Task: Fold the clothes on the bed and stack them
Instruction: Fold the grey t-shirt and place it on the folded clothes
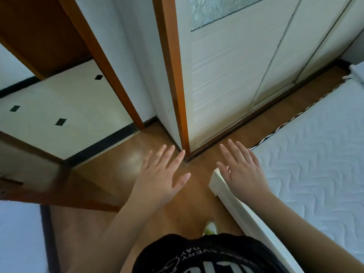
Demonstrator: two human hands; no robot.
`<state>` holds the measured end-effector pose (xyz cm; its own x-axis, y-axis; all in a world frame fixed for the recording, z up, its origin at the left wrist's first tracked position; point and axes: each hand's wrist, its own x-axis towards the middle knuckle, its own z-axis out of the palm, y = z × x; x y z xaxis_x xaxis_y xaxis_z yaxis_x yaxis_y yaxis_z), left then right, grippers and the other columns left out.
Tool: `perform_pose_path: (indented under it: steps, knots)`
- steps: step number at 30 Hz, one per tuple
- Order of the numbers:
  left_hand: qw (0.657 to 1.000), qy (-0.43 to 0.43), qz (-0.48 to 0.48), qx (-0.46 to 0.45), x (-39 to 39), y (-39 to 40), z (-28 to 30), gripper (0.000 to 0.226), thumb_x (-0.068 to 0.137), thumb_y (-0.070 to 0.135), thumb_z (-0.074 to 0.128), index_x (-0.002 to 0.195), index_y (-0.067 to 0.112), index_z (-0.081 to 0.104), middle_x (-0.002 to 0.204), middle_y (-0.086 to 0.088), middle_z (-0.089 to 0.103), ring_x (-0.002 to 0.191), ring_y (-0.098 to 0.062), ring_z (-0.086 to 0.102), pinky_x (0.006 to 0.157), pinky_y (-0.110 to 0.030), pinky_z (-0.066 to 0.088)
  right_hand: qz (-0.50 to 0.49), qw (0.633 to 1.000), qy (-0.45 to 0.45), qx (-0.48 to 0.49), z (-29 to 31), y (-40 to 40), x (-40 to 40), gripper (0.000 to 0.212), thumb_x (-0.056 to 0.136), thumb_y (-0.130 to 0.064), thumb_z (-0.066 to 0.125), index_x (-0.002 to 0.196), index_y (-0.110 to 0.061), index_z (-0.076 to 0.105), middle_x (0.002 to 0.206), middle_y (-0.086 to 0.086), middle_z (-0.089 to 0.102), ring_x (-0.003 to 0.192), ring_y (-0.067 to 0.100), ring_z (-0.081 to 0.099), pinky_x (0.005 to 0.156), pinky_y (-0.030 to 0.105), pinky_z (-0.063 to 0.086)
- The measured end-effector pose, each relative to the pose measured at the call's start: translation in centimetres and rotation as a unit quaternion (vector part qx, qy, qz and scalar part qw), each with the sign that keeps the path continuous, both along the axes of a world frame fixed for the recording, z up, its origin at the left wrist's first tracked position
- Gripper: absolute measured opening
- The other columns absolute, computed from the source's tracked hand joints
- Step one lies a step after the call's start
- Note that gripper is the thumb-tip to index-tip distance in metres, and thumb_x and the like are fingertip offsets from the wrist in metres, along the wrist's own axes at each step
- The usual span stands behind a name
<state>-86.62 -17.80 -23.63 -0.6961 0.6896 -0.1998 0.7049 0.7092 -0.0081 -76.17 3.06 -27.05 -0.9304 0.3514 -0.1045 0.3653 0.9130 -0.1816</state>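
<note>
While the person is standing on the brown wooden floor [110, 227] beside the bed, both bare hands are reaching forward with palms down. The left hand [161, 174] is hovering above the floor, its fingers [167, 154] straight, spread and grasping nothing. The right hand [241, 168] is hovering over the near left corner of the white quilted mattress [311, 158], above the cream-white bed frame [232, 201] that is running along the near edge; its fingers [234, 152] are likewise straight, released and holding nothing. Whether that hand is touching the frame cannot be told.

At the far right corner of the mattress a bit of white folded cloth [357, 73] is lying, mostly cut off by the picture's edge; what garment it is cannot be told.

Beyond the bed's left edge a cream-white sliding wardrobe [236, 71] with a frosted glass panel is standing, next to an orange-brown wooden door frame [173, 62]. Below the hands, the person's black printed T-shirt [206, 255] and one pale green-and-white shoe [210, 227] are showing.
</note>
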Motion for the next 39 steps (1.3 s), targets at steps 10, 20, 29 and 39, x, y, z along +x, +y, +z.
perform_pose_path:
  steps: [10, 20, 29, 39]
  knots:
    - [0.986, 0.017, -0.165, 0.012, -14.2, 10.1, -0.6, 0.071, 0.092, 0.072, 0.0, 0.154, 0.037, 0.0, 0.163, 0.003, 0.004, 0.15, -0.02, -0.004, 0.118, -0.045, -0.004, -0.146, 0.989, 0.005, 0.011, -0.7, 5.9, -8.7, 0.065, 0.098, -0.058, 0.003, 0.156, -0.029, 0.016, 0.164, -0.002, 0.015, 0.152, 0.019, 0.008, 0.122, 0.04, 0.003]
    - [0.926, 0.039, -0.375, 0.034, -25.3, 21.6, -0.3, 0.072, 0.091, 0.069, -0.004, 0.154, 0.034, 0.002, 0.164, 0.0, 0.005, 0.151, -0.022, -0.004, 0.12, -0.047, -0.002, -0.339, 0.94, 0.001, 0.031, 0.0, 8.1, -14.3, 0.065, 0.099, -0.054, 0.009, 0.154, -0.025, 0.029, 0.161, 0.002, 0.026, 0.15, 0.022, 0.016, 0.122, 0.041, 0.008]
    - [0.855, 0.042, -0.512, 0.073, -21.6, 35.7, -1.2, 0.068, 0.095, 0.068, 0.004, 0.154, 0.034, 0.011, 0.163, 0.0, 0.01, 0.151, -0.021, 0.0, 0.12, -0.046, -0.001, -0.483, 0.875, 0.0, 0.027, -0.1, 13.1, -9.6, 0.072, 0.094, -0.059, -0.002, 0.156, -0.028, 0.017, 0.165, -0.002, 0.009, 0.152, 0.02, 0.0, 0.123, 0.044, 0.001]
    - [0.785, 0.06, -0.612, 0.069, -15.8, 46.9, 0.0, 0.068, 0.096, 0.066, 0.009, 0.154, 0.031, 0.021, 0.16, -0.001, 0.023, 0.15, -0.021, 0.009, 0.119, -0.044, 0.002, -0.573, 0.82, 0.013, 0.013, 0.5, 20.2, -4.0, 0.066, 0.096, -0.055, -0.002, 0.157, -0.029, 0.004, 0.165, -0.005, -0.004, 0.151, 0.017, -0.012, 0.121, 0.039, -0.01]
